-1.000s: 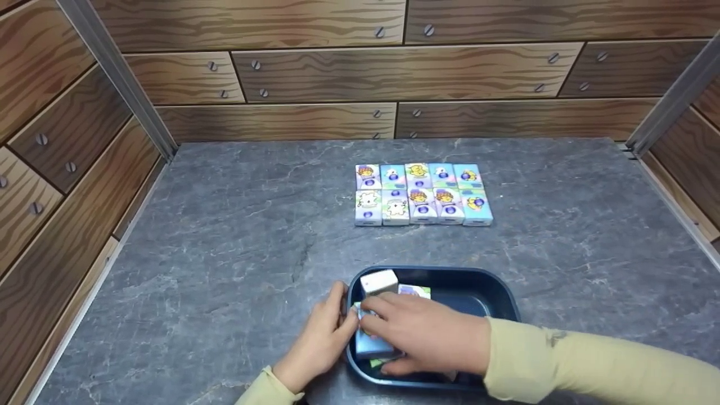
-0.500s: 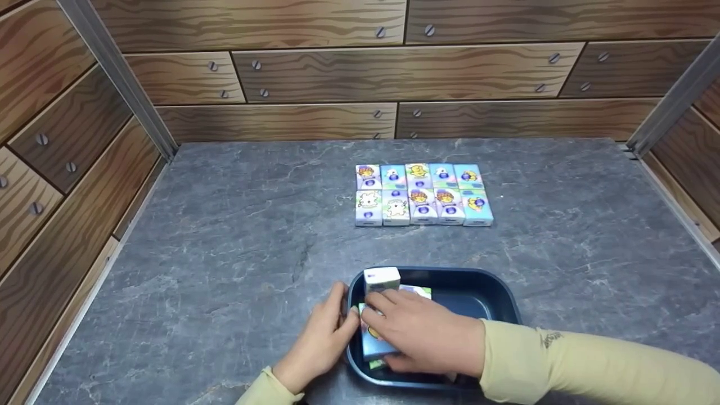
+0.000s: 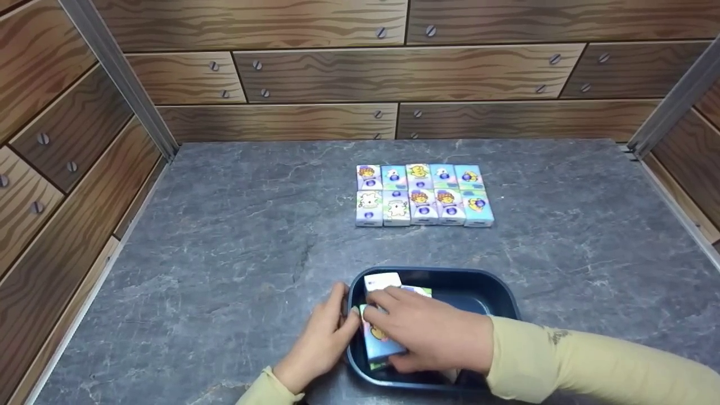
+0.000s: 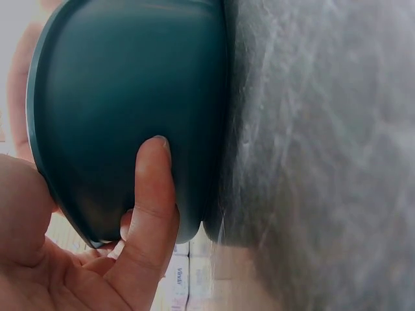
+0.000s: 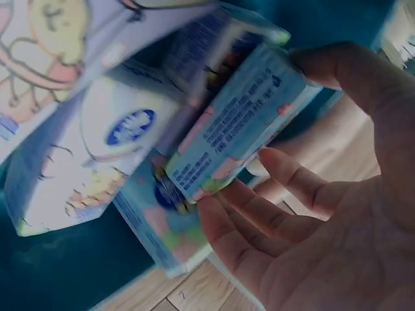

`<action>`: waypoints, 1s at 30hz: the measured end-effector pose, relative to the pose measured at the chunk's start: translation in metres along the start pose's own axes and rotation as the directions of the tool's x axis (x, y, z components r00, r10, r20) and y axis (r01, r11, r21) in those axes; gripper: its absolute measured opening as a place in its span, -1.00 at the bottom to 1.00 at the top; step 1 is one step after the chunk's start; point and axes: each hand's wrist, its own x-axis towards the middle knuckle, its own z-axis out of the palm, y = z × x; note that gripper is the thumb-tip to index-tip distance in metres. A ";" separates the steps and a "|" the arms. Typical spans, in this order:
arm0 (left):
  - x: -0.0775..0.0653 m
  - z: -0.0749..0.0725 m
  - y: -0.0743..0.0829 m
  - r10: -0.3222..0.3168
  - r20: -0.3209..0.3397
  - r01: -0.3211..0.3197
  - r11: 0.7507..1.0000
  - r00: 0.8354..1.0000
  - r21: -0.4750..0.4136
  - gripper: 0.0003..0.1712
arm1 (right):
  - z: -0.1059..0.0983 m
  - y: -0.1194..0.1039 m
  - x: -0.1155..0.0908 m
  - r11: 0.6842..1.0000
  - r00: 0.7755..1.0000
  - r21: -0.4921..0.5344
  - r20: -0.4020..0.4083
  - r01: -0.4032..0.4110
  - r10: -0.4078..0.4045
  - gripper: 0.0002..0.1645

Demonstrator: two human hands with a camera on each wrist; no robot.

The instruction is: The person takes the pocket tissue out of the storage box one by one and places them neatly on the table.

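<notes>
My left hand (image 3: 323, 334) holds the left end of a dark blue plastic tub (image 3: 450, 271). In the left wrist view its fingers (image 4: 154, 188) lie along the tub's outer wall and the thumb is at the rim. Inside the tub, my right hand (image 3: 430, 332) grips a light blue tissue pack (image 3: 381, 346) with a cartoon print. The right wrist view shows thumb and fingers at the edges of this blue pack (image 5: 237, 123). A pack with a white end (image 3: 382, 280) stands just beyond the fingers. Several other printed packs, such as a pale lilac one (image 5: 97, 155), lie around it.
Farther back on the grey marbled table (image 3: 236, 225), several tissue packs (image 3: 422, 205) lie face up in two close rows. Wood-patterned panels (image 3: 394, 73) enclose the table at the back and sides. My right forearm crosses the tub's near right rim.
My right hand and the blue pack have shifted slightly right within the tub. The white-ended pack has also shifted slightly right. My left hand stays at the tub's left end.
</notes>
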 end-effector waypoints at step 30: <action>0.000 0.000 0.000 0.004 -0.005 -0.004 0.999 1.000 -0.032 -0.86 | -0.047 0.116 0.072 0.941 0.947 0.103 0.062 -0.321 0.316 -0.29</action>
